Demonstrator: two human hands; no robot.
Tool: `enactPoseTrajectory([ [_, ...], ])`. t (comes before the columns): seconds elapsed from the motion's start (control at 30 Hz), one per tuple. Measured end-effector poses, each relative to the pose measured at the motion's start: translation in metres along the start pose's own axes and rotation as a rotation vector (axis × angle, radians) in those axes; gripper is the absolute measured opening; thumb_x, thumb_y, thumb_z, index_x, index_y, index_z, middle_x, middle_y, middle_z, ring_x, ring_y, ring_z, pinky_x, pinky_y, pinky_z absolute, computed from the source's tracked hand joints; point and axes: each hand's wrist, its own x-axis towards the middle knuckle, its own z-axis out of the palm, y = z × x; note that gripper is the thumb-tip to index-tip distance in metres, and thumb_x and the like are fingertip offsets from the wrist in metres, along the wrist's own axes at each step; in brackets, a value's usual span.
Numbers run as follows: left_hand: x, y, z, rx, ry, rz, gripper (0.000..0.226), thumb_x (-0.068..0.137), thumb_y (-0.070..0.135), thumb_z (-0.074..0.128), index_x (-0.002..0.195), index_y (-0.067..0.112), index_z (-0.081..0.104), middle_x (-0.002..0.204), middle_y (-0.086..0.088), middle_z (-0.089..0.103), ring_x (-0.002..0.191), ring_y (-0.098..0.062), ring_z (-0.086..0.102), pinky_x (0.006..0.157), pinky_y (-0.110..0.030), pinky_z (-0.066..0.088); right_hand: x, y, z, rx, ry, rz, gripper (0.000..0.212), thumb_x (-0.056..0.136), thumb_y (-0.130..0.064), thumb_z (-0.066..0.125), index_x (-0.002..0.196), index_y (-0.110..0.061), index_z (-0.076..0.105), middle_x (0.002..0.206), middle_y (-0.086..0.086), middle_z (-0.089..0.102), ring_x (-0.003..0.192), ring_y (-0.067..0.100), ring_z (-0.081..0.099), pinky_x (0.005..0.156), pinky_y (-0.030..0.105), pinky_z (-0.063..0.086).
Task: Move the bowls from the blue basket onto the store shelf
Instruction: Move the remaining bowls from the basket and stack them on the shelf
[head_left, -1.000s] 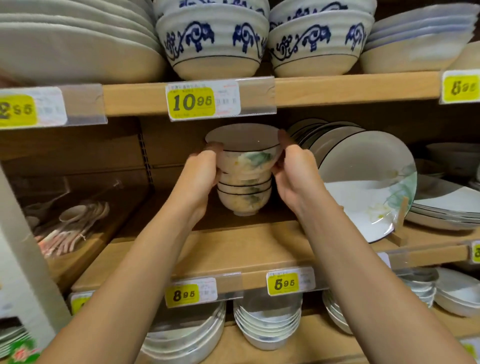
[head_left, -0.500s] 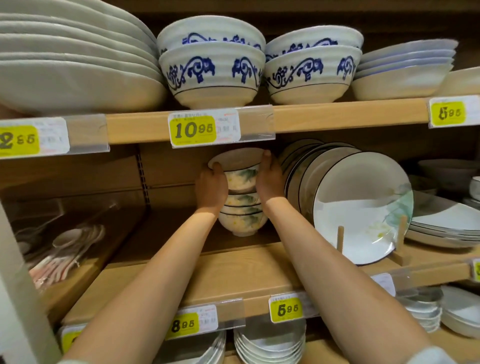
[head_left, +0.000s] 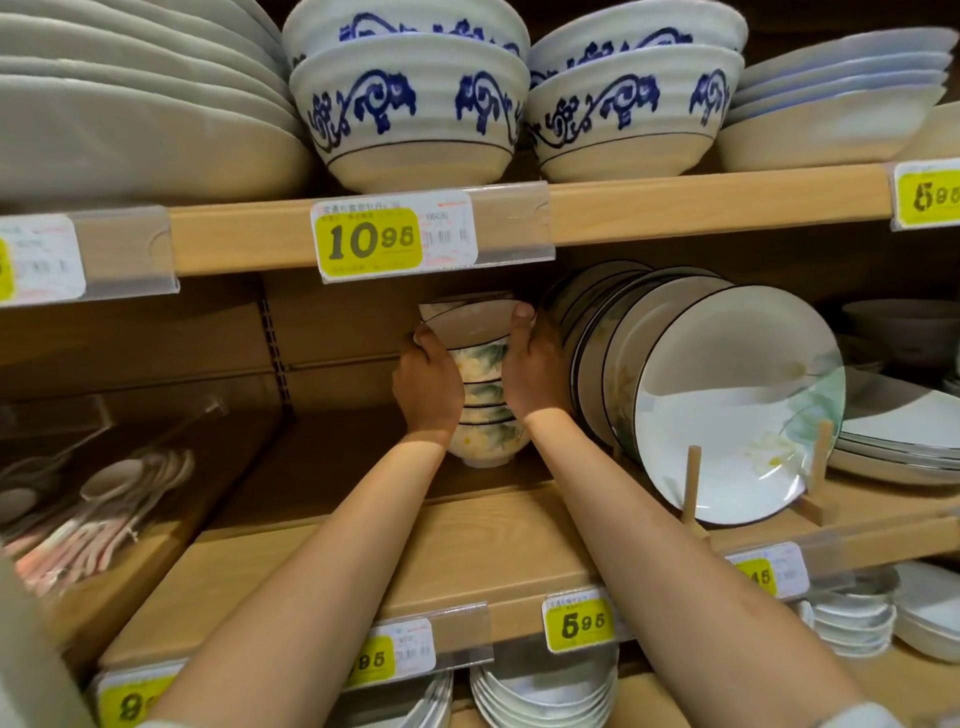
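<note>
i clasp stack of small glazed floral ceramic bowls (head_left: 483, 384) between left hand (head_left: 428, 387) and right hand (head_left: 530, 371) | fingers clenched on its sides | stack deep on wooden middle shelf (head_left: 467, 540), beside upright plates (head_left: 727, 400) | fragile, slick, top-heavy: grip low

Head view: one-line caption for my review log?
Both hands hold a bowl stack on the shelf beside upright plates.

A stack of floral bowls (head_left: 485, 410) stands deep on the middle shelf (head_left: 467, 551), toward its back. The left hand (head_left: 427, 387) and right hand (head_left: 532, 371) clasp the stack from either side, the top bowl tilted. Upright plates (head_left: 727, 400) lean in a wooden rack (head_left: 693, 493) just right of it.
</note>
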Motion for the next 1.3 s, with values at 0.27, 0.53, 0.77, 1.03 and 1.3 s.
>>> enactPoseTrajectory([
  [0.27, 0.001, -0.012, 0.003, -0.030, -0.008, -0.040, 0.045, 0.104, 0.031, 0.026, 0.114, 0.002, 0.059, 0.113, -0.022, 0.064, 0.107, -0.038, 0.058, 0.091, -0.040, 0.045, -0.002, 0.010, 0.006, -0.046, -0.014, 0.060, 0.056, 0.102, -0.046, 0.026, 0.142, -0.009, 0.041, 0.144, 0.013, 0.046, 0.134, 0.027, 0.042, 0.112, 0.039, 0.033],
  [0.53, 0.002, -0.018, 0.008, -0.001, -0.031, -0.040, 0.051, 0.105, 0.036, 0.024, 0.111, 0.002, 0.061, 0.109, -0.020, 0.066, 0.105, -0.037, 0.059, 0.089, -0.037, 0.043, -0.003, 0.018, 0.007, -0.035, -0.024, 0.119, 0.057, 0.102, -0.045, 0.026, 0.142, -0.007, 0.041, 0.144, 0.012, 0.047, 0.134, 0.027, 0.042, 0.111, 0.034, 0.033],
  [0.77, 0.001, -0.019, 0.010, -0.017, -0.036, -0.017, 0.050, 0.105, 0.037, 0.026, 0.107, 0.001, 0.061, 0.099, -0.018, 0.067, 0.097, -0.034, 0.062, 0.085, -0.039, 0.047, 0.000, 0.021, 0.006, -0.036, -0.023, 0.145, 0.053, 0.103, -0.043, 0.024, 0.135, -0.007, 0.047, 0.137, 0.014, 0.054, 0.127, 0.028, 0.049, 0.095, 0.021, 0.032],
  [1.03, 0.003, -0.020, 0.011, 0.075, -0.034, 0.017, 0.039, 0.105, 0.027, 0.028, 0.098, 0.003, 0.058, 0.075, -0.001, 0.052, 0.075, -0.020, 0.051, 0.070, -0.028, 0.034, 0.000, 0.025, 0.007, 0.007, -0.010, 0.167, 0.053, 0.104, -0.043, 0.024, 0.136, -0.008, 0.047, 0.136, 0.013, 0.055, 0.127, 0.027, 0.049, 0.092, 0.019, 0.030],
  [1.3, 0.003, -0.022, 0.008, 0.083, -0.024, 0.022, 0.041, 0.103, 0.025, 0.031, 0.097, -0.003, 0.061, 0.077, -0.008, 0.055, 0.072, -0.022, 0.053, 0.066, -0.029, 0.038, -0.003, 0.022, 0.003, -0.035, -0.020, 0.163, 0.056, 0.103, -0.045, 0.019, 0.145, -0.013, 0.038, 0.146, 0.011, 0.046, 0.134, 0.027, 0.042, 0.107, 0.029, 0.029],
])
